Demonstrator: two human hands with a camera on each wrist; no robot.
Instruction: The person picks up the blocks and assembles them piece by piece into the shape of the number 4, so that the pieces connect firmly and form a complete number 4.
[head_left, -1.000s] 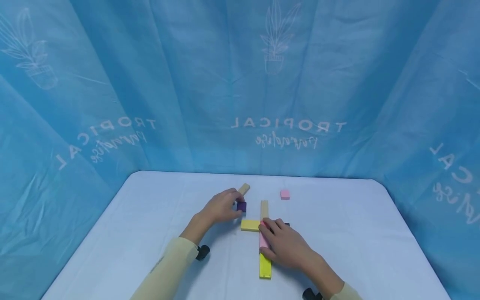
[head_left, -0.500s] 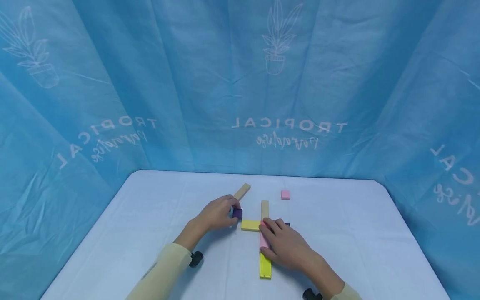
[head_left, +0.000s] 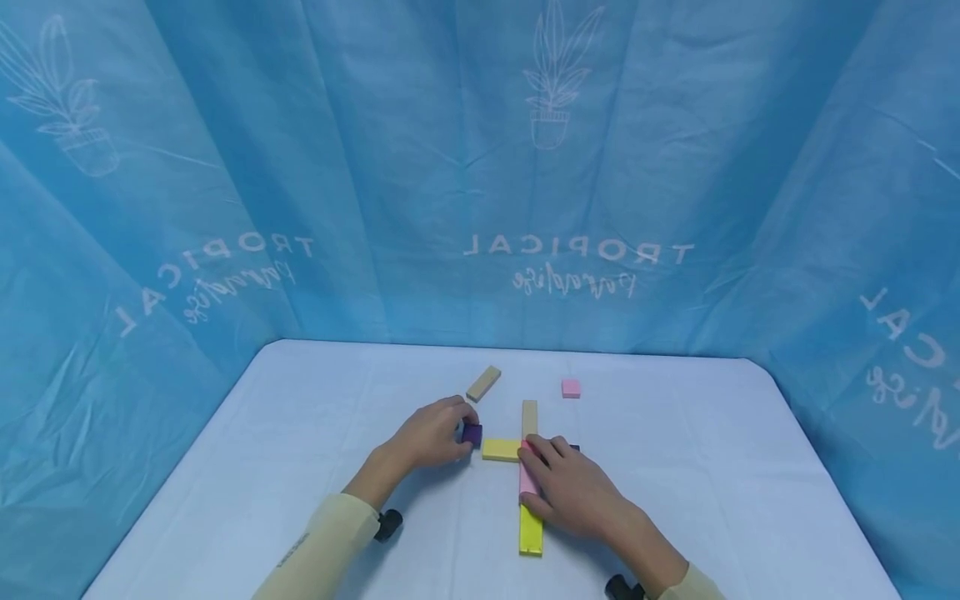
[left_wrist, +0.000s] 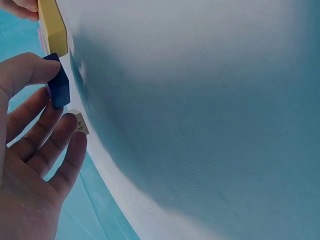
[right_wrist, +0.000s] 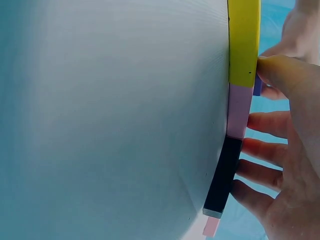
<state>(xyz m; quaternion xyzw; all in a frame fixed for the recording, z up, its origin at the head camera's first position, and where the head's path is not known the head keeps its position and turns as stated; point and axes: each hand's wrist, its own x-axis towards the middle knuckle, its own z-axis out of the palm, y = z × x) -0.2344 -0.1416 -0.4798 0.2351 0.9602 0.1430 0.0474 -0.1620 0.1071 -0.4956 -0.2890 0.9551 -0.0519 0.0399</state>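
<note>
My left hand (head_left: 431, 433) pinches a dark purple square block (head_left: 472, 436) between thumb and fingers, just left of a pale yellow block (head_left: 500, 450). In the left wrist view that purple block (left_wrist: 59, 86) looks dark blue and its end lies close to the yellow block (left_wrist: 54, 30). My right hand (head_left: 576, 492) rests with extended fingers on a pink block (head_left: 528, 485) and a black block (right_wrist: 223, 175), mostly hidden in the head view. Its thumb touches near a bright yellow block (head_left: 530, 533). A plain wooden block (head_left: 529, 417) extends this cross-shaped layout away from me.
Behind the left hand, another plain wooden block (head_left: 483, 383) lies at a slant. A small pink block (head_left: 571, 389) sits farther back on the white table (head_left: 675, 433). Blue curtains (head_left: 420, 208) surround the table's back and sides.
My left hand has drawn the purple block toward me and slightly left, down to beside the yellow block's left end. More of the slanted wooden block shows. The right hand stays put.
</note>
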